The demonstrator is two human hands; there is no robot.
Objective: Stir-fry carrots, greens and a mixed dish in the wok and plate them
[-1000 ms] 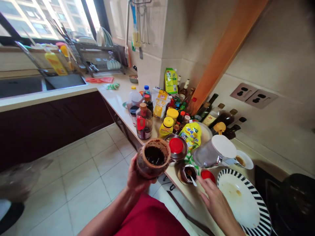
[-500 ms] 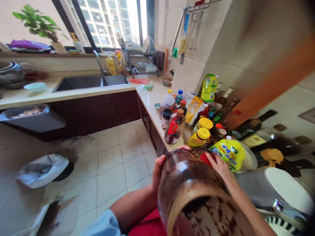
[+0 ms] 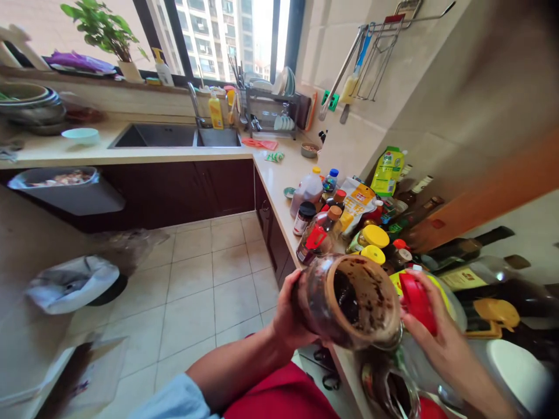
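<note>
The left hand [image 3: 290, 311] is clamped round the side of a wide-mouthed glass jar smeared with dark brown paste [image 3: 349, 299], tilted with its open mouth towards the camera. Just right of it, the right hand [image 3: 441, 343] pinches a round red plastic lid [image 3: 417, 302] close beside the jar's rim, not yet seated on it. Tilted this far and uncapped, the jar could drip paste, and the smeared rim might stop the lid seating squarely. Below the hands, a second open jar [image 3: 388, 390] also holds dark paste. Beyond the hands, the cream countertop [image 3: 275, 174] carries yellow-capped jars [image 3: 371, 241], a brown-capped bottle of dark sauce with a red handle [image 3: 318, 235] and a yellow-and-white pouch [image 3: 356, 203]. Far left, a bin lined with a pale bag [image 3: 72, 285] stands on the tiled floor.
</note>
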